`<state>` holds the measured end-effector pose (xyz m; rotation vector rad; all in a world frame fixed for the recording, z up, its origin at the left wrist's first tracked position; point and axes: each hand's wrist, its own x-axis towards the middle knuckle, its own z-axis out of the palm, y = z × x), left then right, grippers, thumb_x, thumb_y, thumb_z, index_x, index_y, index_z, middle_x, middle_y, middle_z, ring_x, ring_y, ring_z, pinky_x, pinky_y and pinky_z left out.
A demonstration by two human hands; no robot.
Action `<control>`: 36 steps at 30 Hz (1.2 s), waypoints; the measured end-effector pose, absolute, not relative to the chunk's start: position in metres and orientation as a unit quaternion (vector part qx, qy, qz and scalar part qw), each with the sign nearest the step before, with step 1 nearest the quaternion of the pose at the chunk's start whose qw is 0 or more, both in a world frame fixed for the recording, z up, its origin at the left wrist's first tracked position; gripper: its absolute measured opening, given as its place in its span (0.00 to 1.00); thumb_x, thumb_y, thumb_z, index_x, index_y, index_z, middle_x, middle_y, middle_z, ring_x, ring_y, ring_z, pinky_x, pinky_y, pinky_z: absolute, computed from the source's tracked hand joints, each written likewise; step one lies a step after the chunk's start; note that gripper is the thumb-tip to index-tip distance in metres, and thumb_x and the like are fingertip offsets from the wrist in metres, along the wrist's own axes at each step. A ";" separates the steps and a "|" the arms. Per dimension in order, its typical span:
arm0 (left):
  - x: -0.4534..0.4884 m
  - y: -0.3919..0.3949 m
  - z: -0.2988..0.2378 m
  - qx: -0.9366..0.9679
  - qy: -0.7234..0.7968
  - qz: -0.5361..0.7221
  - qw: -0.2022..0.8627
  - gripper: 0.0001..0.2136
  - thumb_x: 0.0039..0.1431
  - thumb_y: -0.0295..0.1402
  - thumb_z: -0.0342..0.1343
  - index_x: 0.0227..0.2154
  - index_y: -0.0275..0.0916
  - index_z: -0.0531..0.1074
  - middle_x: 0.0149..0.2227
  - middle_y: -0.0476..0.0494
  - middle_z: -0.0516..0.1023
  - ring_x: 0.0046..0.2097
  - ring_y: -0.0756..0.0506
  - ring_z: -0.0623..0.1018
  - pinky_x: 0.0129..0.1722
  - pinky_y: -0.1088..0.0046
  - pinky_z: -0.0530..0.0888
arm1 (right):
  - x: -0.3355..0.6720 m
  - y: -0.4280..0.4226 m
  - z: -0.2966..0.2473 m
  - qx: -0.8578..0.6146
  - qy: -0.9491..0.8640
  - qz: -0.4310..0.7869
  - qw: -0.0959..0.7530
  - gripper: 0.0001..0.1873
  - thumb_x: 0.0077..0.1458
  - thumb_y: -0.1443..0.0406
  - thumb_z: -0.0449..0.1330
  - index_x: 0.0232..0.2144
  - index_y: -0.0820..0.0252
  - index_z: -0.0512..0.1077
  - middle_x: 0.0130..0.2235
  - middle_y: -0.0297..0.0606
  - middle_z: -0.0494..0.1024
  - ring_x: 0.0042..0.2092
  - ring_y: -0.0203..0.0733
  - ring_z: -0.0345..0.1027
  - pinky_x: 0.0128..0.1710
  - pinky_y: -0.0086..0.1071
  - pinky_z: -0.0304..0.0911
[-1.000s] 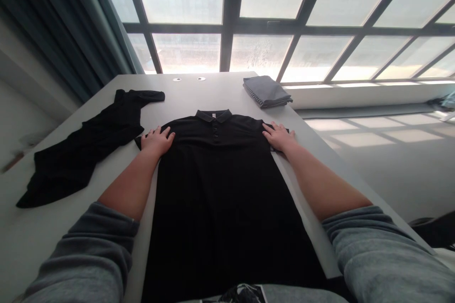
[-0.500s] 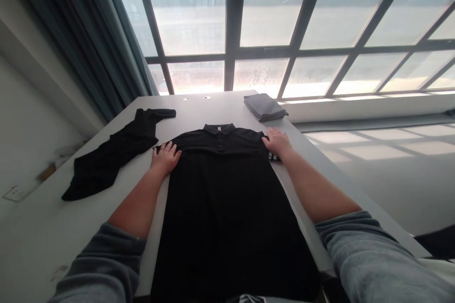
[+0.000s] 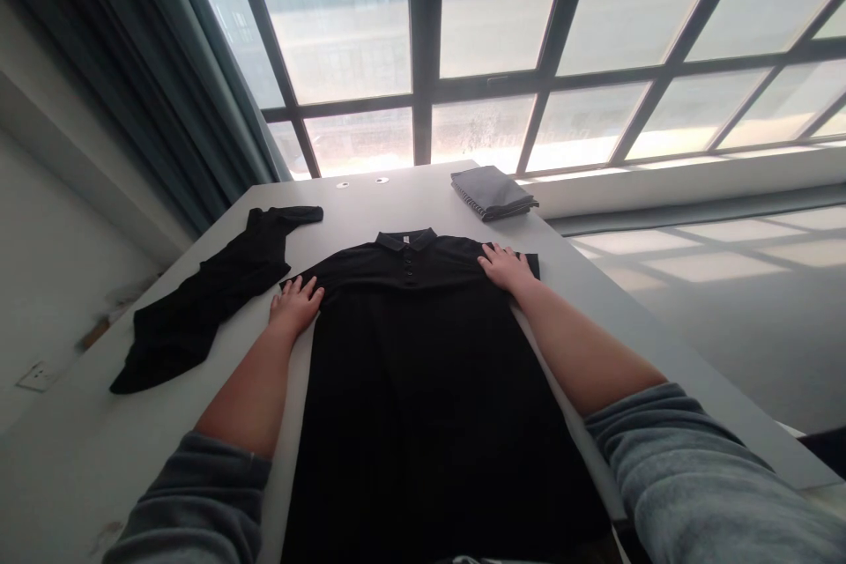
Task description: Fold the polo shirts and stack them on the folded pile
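Polo shirt (image 3: 429, 388) lies lengthwise, collar (image 3: 390, 241) away; fingers (image 3: 490, 254) spread on sleeves (image 3: 532, 265), seemingly gripping nothing.

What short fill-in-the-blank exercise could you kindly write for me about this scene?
1. The left hand and right hand each rest on a short ____ of the black polo shirt.
2. The folded gray cloth lies nearer to the ____ hand.
3. In the picture, the other black garment lies to the ____ of the black polo shirt.
4. Beyond the white table is a large gridded ____.

Missing words: sleeve; right; left; window
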<state>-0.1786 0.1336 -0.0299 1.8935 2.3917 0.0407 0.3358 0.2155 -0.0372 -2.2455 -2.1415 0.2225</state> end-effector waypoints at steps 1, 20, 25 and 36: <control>-0.178 0.133 -0.029 0.613 0.788 0.011 0.047 0.33 0.72 0.54 0.33 0.75 0.48 0.53 0.77 0.40 0.47 0.77 0.34 0.49 0.72 0.43 0.54 | 0.336 0.217 -0.038 -0.729 -0.681 0.073 0.018 0.37 0.74 0.46 0.36 0.78 0.50 0.43 0.76 0.41 0.43 0.76 0.57 0.39 0.73 0.61 0.38; -0.160 0.154 -0.009 0.609 0.791 0.036 -0.035 0.32 0.72 0.49 0.35 0.68 0.37 0.68 0.75 0.33 0.54 0.74 0.28 0.55 0.70 0.38 0.57 | 0.326 0.216 -0.031 -0.727 -0.685 -0.020 0.033 0.37 0.73 0.54 0.42 0.74 0.73 0.55 0.75 0.53 0.43 0.76 0.55 0.36 0.74 0.52 0.38; -0.140 0.179 -0.018 0.714 0.700 0.024 0.009 0.30 0.74 0.48 0.35 0.74 0.45 0.58 0.76 0.41 0.54 0.75 0.35 0.57 0.72 0.51 0.58 | 0.322 0.219 -0.039 -0.672 -0.739 0.048 0.023 0.35 0.75 0.51 0.40 0.76 0.60 0.52 0.75 0.45 0.45 0.76 0.52 0.40 0.74 0.51 0.41; -0.163 0.184 -0.033 0.636 0.770 -0.006 0.040 0.33 0.72 0.53 0.35 0.75 0.49 0.52 0.77 0.42 0.48 0.76 0.31 0.53 0.72 0.47 0.55 | 0.351 0.229 -0.046 -0.732 -0.679 0.052 0.002 0.35 0.74 0.48 0.40 0.77 0.52 0.51 0.76 0.43 0.44 0.75 0.56 0.41 0.73 0.57 0.41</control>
